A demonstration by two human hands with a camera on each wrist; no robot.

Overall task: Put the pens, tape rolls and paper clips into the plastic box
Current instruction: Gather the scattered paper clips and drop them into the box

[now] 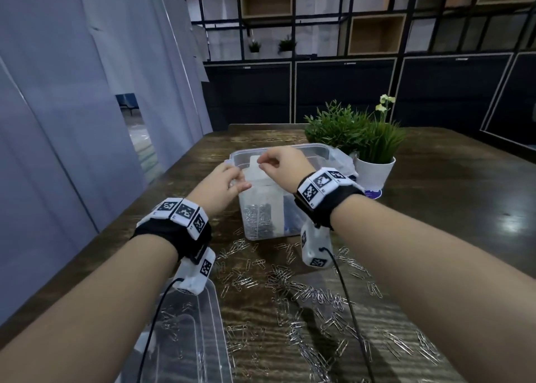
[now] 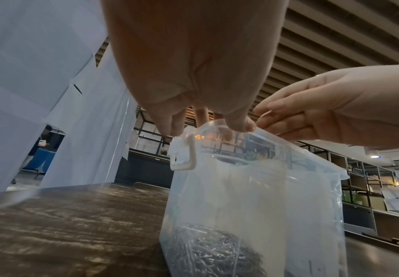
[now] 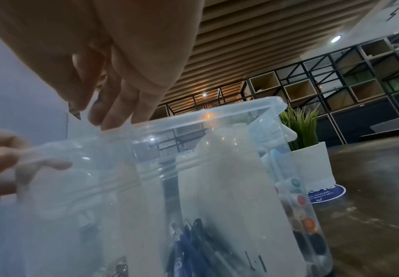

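Your left hand (image 1: 221, 186) and right hand (image 1: 282, 164) are both pinching the near rim of the clear plastic box (image 1: 319, 150) on the dark wooden table (image 1: 435, 208); silver paper clips (image 1: 293, 284) are lying scattered before it, blue pens (image 3: 193, 249) standing inside.

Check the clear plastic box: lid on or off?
Off. The clear plastic box stands open-topped, both hands at its rim; a clear plastic lid lies flat on the wooden table nearby.
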